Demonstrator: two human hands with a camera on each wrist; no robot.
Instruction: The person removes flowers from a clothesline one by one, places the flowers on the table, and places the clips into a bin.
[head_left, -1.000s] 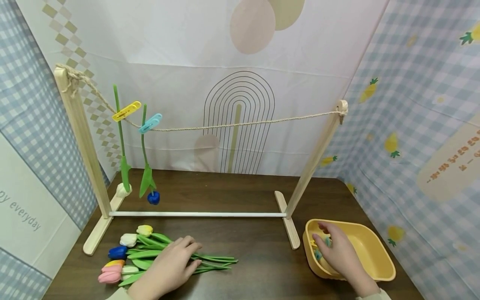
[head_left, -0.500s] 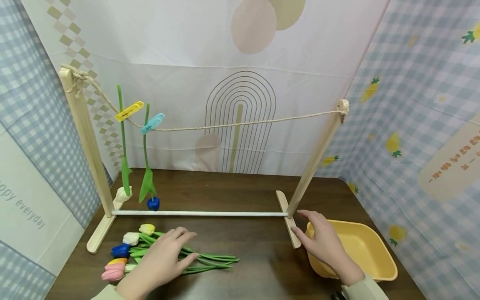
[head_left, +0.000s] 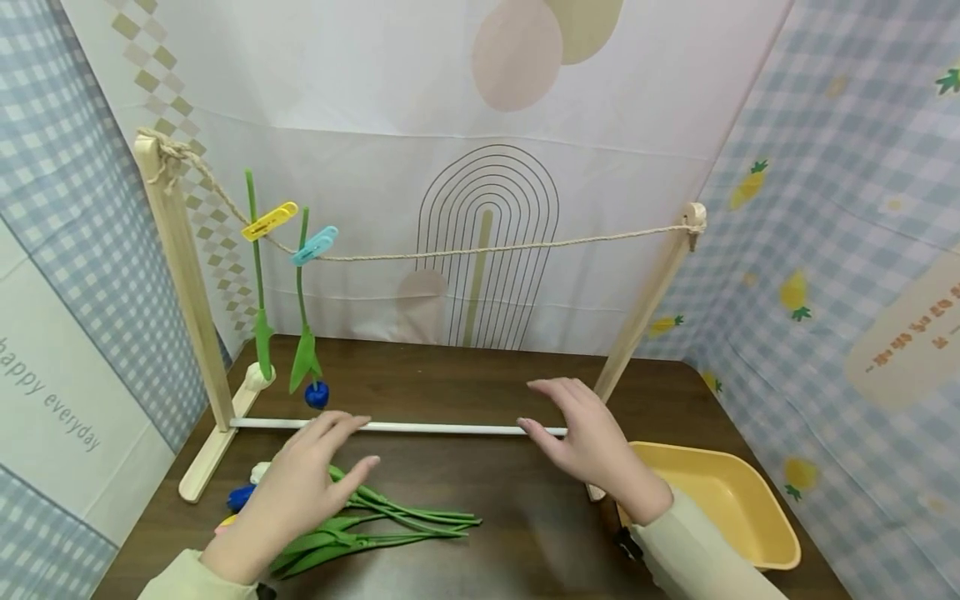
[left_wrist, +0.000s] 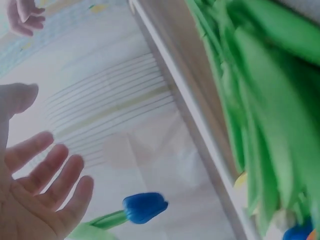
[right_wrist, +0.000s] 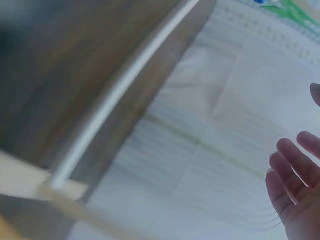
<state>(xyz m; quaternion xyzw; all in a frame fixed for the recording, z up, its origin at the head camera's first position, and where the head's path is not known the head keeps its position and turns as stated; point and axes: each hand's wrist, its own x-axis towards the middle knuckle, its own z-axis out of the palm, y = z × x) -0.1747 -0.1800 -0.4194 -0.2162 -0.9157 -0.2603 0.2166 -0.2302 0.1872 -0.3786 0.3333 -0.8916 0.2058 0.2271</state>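
Observation:
My left hand hovers with loosely spread fingers over a bunch of artificial tulips lying on the table; it holds nothing. Part of the bunch's flower heads is hidden behind it. My right hand, fingers apart and empty, is raised in front of the rack's right post. From the rope a white tulip hangs head down under a yellow clothespin. Beside it a blue tulip hangs from a light-blue clothespin. The left wrist view shows green leaves close up.
The wooden rack has a left post, a right post and a white crossbar low between them. At the right stands a yellow plastic basin, partly behind my right forearm. A printed cloth backs the table.
My right hand has left the basin and moved left, past the right post. My left hand has lifted off the bunch and shifted slightly left and away from me.

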